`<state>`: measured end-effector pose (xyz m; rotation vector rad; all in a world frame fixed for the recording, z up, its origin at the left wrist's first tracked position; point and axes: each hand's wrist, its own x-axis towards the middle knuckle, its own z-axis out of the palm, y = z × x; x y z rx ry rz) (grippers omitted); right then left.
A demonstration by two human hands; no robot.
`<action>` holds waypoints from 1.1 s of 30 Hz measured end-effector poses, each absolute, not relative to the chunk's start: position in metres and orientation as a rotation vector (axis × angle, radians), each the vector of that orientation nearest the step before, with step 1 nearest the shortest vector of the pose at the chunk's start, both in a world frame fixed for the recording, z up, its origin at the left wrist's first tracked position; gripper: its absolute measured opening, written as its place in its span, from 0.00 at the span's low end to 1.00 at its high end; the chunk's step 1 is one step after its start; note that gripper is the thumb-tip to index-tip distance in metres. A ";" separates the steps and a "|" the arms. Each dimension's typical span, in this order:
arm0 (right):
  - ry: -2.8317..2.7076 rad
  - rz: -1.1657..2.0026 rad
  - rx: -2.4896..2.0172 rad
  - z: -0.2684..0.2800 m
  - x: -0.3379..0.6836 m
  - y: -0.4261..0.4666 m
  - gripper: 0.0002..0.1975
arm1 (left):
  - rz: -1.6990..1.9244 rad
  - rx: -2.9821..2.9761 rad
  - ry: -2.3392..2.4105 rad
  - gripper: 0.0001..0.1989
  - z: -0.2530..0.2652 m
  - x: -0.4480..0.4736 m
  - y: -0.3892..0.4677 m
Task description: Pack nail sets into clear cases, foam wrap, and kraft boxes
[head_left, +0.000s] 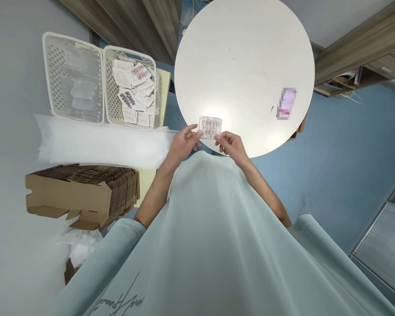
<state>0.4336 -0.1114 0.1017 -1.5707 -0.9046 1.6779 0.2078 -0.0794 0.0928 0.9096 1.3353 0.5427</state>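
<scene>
- The left hand (pixel 184 141) pinches the left end of a small clear blister tray (pixel 210 127) between thumb and fingertips; the right hand (pixel 231 145) pinches its right end the same way, so neither hand is spread or flat
- The tray is held level just above the near edge of the round white bench (pixel 243 66), close to the person's body; it seems to hold rows of small pale pieces, though they are too small to identify with certainty
- To handle it well, I judge that the grip should stay on the rims only, since thin clear plastic of this kind likely flexes and a squeeze across the middle could pop the contents loose
- Keeping the tray flat and over the bench means anything that slips falls on the white top, not onto the blue floor (pixel 332 153)
- To the left stand two white perforated baskets: the right basket (pixel 131 90) holds a heap of printed cards or packs, the left basket (pixel 73 79) holds clear trays
- A stack of flat brown cardboard (pixel 82 191) lies nearer on the left, well apart from the hands
- A small blurred pink item (pixel 286 103) lies on the bench to the right, clear of both hands
</scene>
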 end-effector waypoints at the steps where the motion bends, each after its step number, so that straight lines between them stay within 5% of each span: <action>1: -0.913 1.676 -1.571 0.099 0.434 -0.111 0.38 | 0.546 0.916 1.350 0.37 0.092 0.207 -0.081; 19: -1.080 1.678 -1.630 0.061 0.429 -0.099 0.36 | 0.582 0.939 1.427 0.28 0.067 0.196 -0.075; 26: -1.061 1.885 -1.839 -0.001 0.421 -0.073 0.17 | 0.310 1.075 1.586 0.20 -0.005 0.201 -0.056; 33: -0.918 1.856 -2.187 -0.063 0.404 -0.056 0.20 | 0.036 1.126 1.705 0.24 -0.071 0.222 -0.046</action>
